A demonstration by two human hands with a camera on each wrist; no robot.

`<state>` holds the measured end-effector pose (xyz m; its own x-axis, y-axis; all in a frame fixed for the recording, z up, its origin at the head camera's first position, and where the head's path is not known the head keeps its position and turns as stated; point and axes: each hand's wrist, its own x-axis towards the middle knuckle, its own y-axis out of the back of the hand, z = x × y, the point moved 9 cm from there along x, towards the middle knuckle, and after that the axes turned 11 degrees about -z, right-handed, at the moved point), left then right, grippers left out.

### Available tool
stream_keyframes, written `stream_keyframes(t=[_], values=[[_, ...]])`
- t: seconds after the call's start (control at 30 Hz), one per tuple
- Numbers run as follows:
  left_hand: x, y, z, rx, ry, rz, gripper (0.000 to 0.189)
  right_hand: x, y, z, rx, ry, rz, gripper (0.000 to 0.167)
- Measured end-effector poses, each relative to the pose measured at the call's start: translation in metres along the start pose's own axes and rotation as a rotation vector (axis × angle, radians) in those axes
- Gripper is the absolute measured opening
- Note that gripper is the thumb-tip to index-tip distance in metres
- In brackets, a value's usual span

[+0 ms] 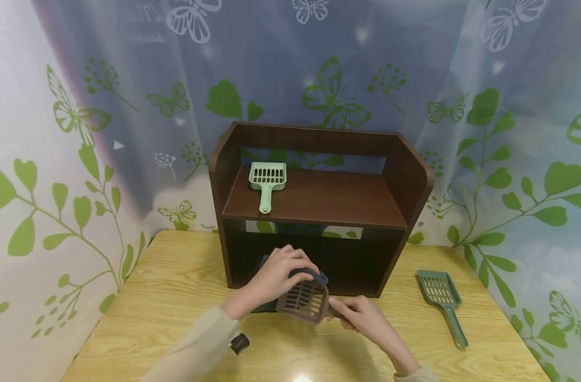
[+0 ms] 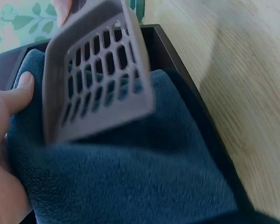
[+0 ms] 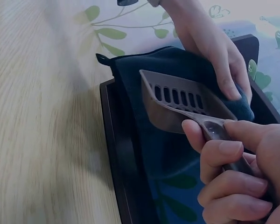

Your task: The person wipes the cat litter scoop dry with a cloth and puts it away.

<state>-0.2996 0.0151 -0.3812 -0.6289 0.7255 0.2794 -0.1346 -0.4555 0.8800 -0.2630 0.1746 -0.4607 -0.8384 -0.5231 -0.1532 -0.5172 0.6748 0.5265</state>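
Note:
A brown slotted litter scoop [image 1: 304, 302] is held in front of the shelf, its handle gripped by my right hand [image 1: 367, 321]. In the right wrist view, the fingers of that hand curl round the scoop's handle [image 3: 238, 163]. My left hand [image 1: 283, 270] holds a dark blue cloth [image 2: 130, 182] behind the scoop, thumb on the near side. The cloth [image 3: 144, 65] hangs down past the scoop in both wrist views. Whether the cloth touches the scoop's back, I cannot tell.
A dark brown two-tier shelf [image 1: 319, 199] stands on the wooden table [image 1: 176, 297]. A light green scoop [image 1: 267, 180] lies on its upper board. To the right, a dark green scoop [image 1: 441, 297] lies on the table. A butterfly-patterned curtain [image 1: 281, 69] hangs behind.

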Motion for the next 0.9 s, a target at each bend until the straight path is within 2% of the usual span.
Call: stream_keyframes(t=[0.23, 0.33, 0.5, 0.7, 0.8, 0.9], values=[[0.013, -0.023, 0.024, 0.1, -0.113, -0.124, 0.018, 0.006, -0.01, -0.014, -0.032, 0.059, -0.047, 0.052], [0.014, -0.027, 0.026, 0.12, -0.114, -0.138, 0.019, 0.007, -0.012, -0.015, -0.016, 0.044, -0.046, 0.053], [0.01, -0.019, 0.015, 0.051, -0.063, -0.119, 0.018, 0.006, -0.009, -0.012, 0.006, 0.024, -0.027, 0.052], [0.003, -0.015, -0.004, -0.035, 0.013, -0.134, 0.022, 0.004, -0.005, -0.008, -0.009, 0.012, -0.019, 0.048], [-0.002, -0.013, -0.012, -0.053, 0.036, -0.131, 0.023, 0.002, -0.003, -0.005, 0.002, 0.005, -0.018, 0.048], [-0.007, -0.009, -0.019, -0.053, 0.047, -0.102, 0.023, 0.0, 0.001, -0.001, 0.032, -0.014, -0.01, 0.046]])
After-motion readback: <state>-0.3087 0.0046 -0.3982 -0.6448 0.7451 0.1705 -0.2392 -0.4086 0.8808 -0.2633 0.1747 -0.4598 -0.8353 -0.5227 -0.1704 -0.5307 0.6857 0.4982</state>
